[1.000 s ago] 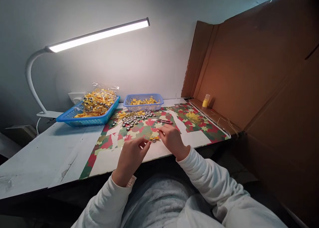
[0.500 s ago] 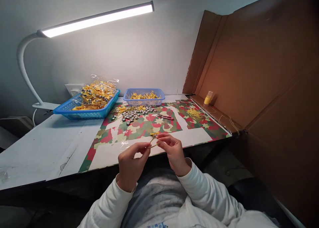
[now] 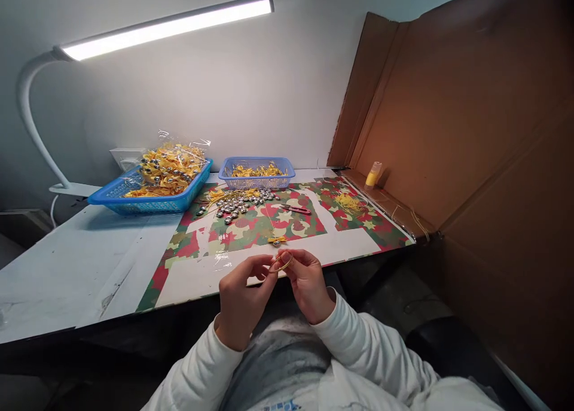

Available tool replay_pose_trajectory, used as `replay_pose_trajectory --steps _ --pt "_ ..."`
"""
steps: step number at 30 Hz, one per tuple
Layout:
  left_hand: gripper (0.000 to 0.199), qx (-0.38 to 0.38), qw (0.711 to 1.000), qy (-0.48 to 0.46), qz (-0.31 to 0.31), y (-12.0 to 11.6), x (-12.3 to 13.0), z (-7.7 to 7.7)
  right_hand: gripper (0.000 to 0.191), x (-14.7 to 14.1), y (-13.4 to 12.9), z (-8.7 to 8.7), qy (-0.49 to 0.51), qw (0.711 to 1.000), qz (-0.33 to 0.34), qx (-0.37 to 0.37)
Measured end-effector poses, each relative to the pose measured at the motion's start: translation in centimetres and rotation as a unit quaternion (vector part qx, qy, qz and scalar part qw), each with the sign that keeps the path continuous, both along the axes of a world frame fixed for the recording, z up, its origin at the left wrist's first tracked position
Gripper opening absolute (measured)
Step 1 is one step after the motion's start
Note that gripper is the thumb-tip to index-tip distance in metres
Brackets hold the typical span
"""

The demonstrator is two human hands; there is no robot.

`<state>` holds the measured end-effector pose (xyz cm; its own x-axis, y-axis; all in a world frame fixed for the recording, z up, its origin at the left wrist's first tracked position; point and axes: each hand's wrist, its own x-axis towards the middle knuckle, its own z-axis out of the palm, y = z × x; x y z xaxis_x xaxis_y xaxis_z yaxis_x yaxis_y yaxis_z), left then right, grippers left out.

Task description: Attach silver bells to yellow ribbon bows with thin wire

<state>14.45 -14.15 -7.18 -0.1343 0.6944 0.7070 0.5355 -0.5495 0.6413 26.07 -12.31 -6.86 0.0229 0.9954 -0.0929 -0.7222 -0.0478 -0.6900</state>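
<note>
Between my two hands is a thin gold cord, bent into a small loop (image 3: pixel 281 268). My left hand (image 3: pixel 246 297) pinches its left side with thumb and forefinger. The fingers of my right hand (image 3: pixel 308 284) close on its right side. Just beyond the fingertips a yellow bow with a silver bell (image 3: pixel 277 242) rests near the front of the patterned sheet. Farther back lie several silver bells (image 3: pixel 233 205) with gold cords and yellow bows.
A blue basket (image 3: pixel 147 205) of yellow bows and bells stands at the left, a smaller basket (image 3: pixel 255 180) behind. Red tweezers (image 3: pixel 296 209), yellow bands (image 3: pixel 348 203), a yellow-filled bottle (image 3: pixel 373 176) and cardboard (image 3: pixel 466 112) are right. A lamp (image 3: pixel 170 28) hangs above.
My hands have drawn closer together and slightly away from the bow and bell. The cord between them now forms a smaller, rounder loop. The view has shifted slightly.
</note>
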Motion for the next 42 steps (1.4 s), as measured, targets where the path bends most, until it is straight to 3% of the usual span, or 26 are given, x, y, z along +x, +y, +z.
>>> replay_pose_trajectory --steps 14,21,35,38,42 --pt "0.014 -0.105 0.984 -0.127 -0.074 0.1 0.5 -0.8 0.029 -0.2 -0.3 -0.1 -0.01 1.0 -0.001 0.018" --pt "0.016 -0.147 0.964 -0.179 -0.13 0.0 0.6 0.0 0.029 -0.1 -0.3 -0.3 -0.015 0.999 0.006 0.034" --pt "0.019 -0.199 0.936 -0.229 -0.177 0.0 0.5 1.2 0.025 0.0 -0.2 -1.1 -0.088 0.992 -0.012 0.089" --pt "0.019 -0.192 0.944 -0.213 -0.162 0.2 0.2 0.9 0.018 0.8 -0.4 -1.0 -0.204 0.961 -0.063 0.178" --pt "0.017 -0.164 0.965 -0.165 -0.12 0.2 -0.3 0.6 0.005 2.1 -0.9 0.0 -0.382 0.864 -0.145 0.294"
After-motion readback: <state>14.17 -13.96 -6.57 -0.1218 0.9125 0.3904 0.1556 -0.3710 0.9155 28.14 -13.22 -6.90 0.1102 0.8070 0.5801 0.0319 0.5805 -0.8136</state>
